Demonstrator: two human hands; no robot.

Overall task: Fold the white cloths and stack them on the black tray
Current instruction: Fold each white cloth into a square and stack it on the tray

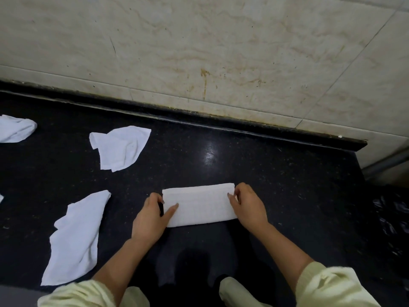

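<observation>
Cloths: 4 in plain view on your black counter (276,173). 1 folded cloth (199,204) lies flat at front-centre, long side running left-right. 3 are loose and crumpled: far-left cloth (15,129) cut by the frame edge, back-left cloth (119,147), near-left cloth (75,240). Hands: 2, forearms bare, pale sleeves (332,286) pushed up, both reaching fwd. Your left hand (150,220) pinches the folded cloth's left end, thumb flat on top, fingers curled at the edge. Your right hand (249,209) grips its right end, fingers bent together over it, knuckles up
</observation>
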